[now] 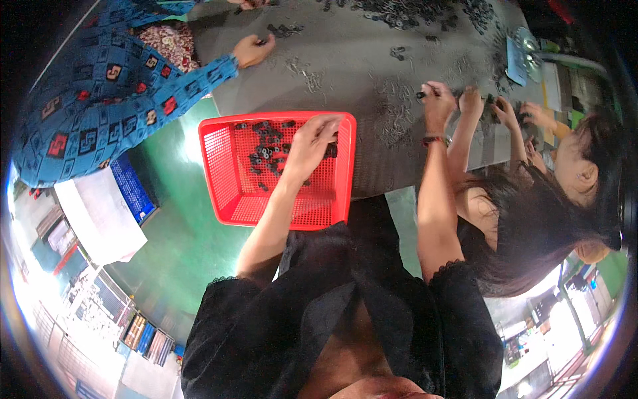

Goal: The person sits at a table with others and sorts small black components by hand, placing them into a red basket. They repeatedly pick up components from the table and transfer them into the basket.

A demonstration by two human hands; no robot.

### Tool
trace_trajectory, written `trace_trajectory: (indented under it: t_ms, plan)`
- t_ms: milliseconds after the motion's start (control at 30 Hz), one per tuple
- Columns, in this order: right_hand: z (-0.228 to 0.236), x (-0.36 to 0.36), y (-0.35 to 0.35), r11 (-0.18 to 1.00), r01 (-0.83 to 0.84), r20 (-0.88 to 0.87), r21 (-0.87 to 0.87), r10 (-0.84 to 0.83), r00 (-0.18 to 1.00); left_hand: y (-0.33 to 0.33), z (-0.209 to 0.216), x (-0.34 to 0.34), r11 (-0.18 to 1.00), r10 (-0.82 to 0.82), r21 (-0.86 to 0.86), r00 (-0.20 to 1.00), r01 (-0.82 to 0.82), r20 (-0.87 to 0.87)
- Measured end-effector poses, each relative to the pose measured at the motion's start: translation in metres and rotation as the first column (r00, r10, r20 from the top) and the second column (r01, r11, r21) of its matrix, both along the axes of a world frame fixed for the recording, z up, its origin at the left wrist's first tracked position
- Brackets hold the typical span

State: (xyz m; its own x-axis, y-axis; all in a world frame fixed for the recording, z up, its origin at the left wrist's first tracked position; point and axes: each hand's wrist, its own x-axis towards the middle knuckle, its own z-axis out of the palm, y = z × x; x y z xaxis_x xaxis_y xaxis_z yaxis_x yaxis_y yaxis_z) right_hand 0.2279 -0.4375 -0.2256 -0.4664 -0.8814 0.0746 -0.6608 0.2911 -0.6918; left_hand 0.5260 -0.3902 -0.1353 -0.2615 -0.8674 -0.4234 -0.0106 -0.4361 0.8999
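My left hand (pixel 311 146) is over the right side of a red plastic basket (pixel 229 218), its fingers curved and partly blurred. Dark pieces (pixel 331 150) show just under those fingers; whether they are gripped or lie in the basket is unclear. Several small black ring-ended parts (pixel 268 151) are scattered inside the basket. Above the grey table (pixel 352 73), my right hand (pixel 438 103) pinches a small black part (pixel 421 95) at its fingertips. Thin dark scraps (pixel 397 106) lie on the tabletop left of that hand.
A co-worker's hand (pixel 254 50) and blue patterned sleeve (pixel 193 86) reach in from the left. On my right, other people's hands (pixel 470 103) work close to my arm. A large pile of black parts (pixel 399 12) covers the far table. A fan (pixel 525 56) stands at the far right.
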Motion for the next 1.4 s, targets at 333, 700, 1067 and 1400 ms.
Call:
trace_trajectory:
  t_ms: [333, 700, 1067, 1400]
  plan:
    - [0.135, 0.137, -0.014, 0.915, -0.393, 0.494, -0.091, 0.384, 0.780, -0.028, -0.007, 0.005, 0.783, 0.379, 0.621, 0.783, 0.013, -0.494]
    - [-0.082, 0.253, -0.118, 0.121, -0.968, -0.398, 0.221, 0.917, 0.024, 0.114, -0.029, 0.110, 0.997, -0.060, 0.023, 0.492, 0.079, 0.868]
    - [-0.080, 0.181, -0.085, 0.312, -0.903, -0.413, 0.294, 0.894, 0.174, 0.123, -0.022, 0.099, 0.977, -0.163, 0.033, 0.631, 0.213, 0.759]
    - [-0.049, 0.044, 0.051, 0.827, -0.316, -0.516, 0.464, 0.543, 0.663, 0.087, -0.016, 0.112, 0.965, -0.121, -0.051, 0.603, 0.259, 0.788]
